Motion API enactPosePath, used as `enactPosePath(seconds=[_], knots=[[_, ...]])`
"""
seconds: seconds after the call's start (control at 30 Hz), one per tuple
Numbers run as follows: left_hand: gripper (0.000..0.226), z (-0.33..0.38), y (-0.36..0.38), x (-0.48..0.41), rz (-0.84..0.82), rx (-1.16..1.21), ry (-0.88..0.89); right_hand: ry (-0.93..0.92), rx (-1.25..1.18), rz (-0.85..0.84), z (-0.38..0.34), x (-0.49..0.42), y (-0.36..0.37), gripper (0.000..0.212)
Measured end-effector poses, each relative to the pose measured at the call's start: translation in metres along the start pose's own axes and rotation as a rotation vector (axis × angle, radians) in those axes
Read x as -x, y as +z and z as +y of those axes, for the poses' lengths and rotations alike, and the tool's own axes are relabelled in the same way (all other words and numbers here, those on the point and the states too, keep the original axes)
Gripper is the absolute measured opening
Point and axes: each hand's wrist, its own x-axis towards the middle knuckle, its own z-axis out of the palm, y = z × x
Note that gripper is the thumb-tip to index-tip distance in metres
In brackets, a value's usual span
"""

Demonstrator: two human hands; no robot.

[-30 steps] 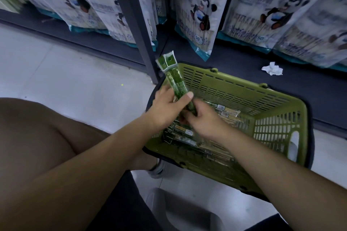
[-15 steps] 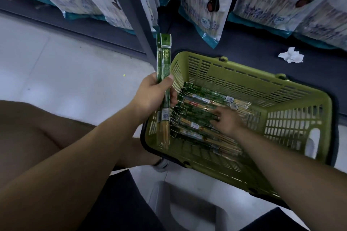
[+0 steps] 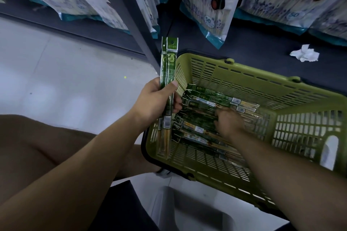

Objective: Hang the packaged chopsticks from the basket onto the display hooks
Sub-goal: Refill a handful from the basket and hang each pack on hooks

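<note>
My left hand point(image 3: 156, 99) grips two green chopstick packs point(image 3: 167, 65) held upright at the left rim of the olive green basket point(image 3: 244, 75). Their header cards point up, the bamboo ends hang below my fist. My right hand point(image 3: 228, 123) reaches down into the basket, fingers curled among several more chopstick packs point(image 3: 210, 97) lying across the bottom. Whether it holds one I cannot tell. No display hooks are in view.
A dark metal shelf upright point(image 3: 129, 13) rises just left of the basket. Bags with panda print point(image 3: 208, 0) hang above a dark shelf base holding a crumpled white tissue point(image 3: 305, 53). My bare knee point(image 3: 37, 137) is at the left, and a grey stool point(image 3: 187, 210) below.
My left hand took the packs from in front of the basket and raised them upright at its left rim. My right hand let go and went down into the pile of packs.
</note>
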Motion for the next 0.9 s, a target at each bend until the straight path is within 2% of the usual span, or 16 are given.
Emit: enactPosePath(seconds=[0.1,0.2,0.33,0.4,0.47,0.5,0.57,0.63,0.67,0.8,0.9], knots=[[0.018,0.002,0.002,0.001,0.009,0.007,-0.009,0.013,0.037,-0.024,0.001,0.003,0.002,0.025],[0.016,0.003,0.003,0.002,0.014,0.003,-0.010,0.049,-0.062,-0.061,0.006,0.005,-0.002,0.021],[0.017,0.004,0.005,0.000,0.004,-0.045,-0.016,0.067,-0.432,-0.063,0.011,0.014,-0.035,0.016],[0.015,0.001,0.012,-0.001,0.009,-0.024,-0.026,0.025,-0.622,-0.018,0.007,0.024,-0.060,0.009],[0.017,-0.002,0.019,-0.003,0.027,-0.066,0.001,-0.055,-0.750,0.013,-0.003,0.039,-0.089,0.013],[0.022,-0.004,0.023,-0.004,0.032,-0.094,0.008,-0.107,-0.783,0.019,-0.010,0.046,-0.104,0.014],[0.050,-0.002,0.032,0.000,0.022,-0.066,-0.014,-0.208,-0.820,0.016,-0.028,0.058,-0.129,0.018],[0.079,0.002,0.041,0.005,-0.008,0.060,-0.052,-0.296,-0.816,0.019,-0.047,0.066,-0.146,0.018],[0.082,0.002,0.045,0.007,-0.017,0.126,-0.053,-0.335,-0.793,0.030,-0.055,0.069,-0.150,0.017],[0.059,-0.001,0.048,0.009,0.089,0.155,-0.075,-0.400,-0.743,0.018,-0.070,0.074,-0.151,0.023],[0.027,-0.005,0.034,0.002,0.172,0.124,-0.117,-0.263,-1.112,-0.189,-0.060,0.066,-0.145,0.011]])
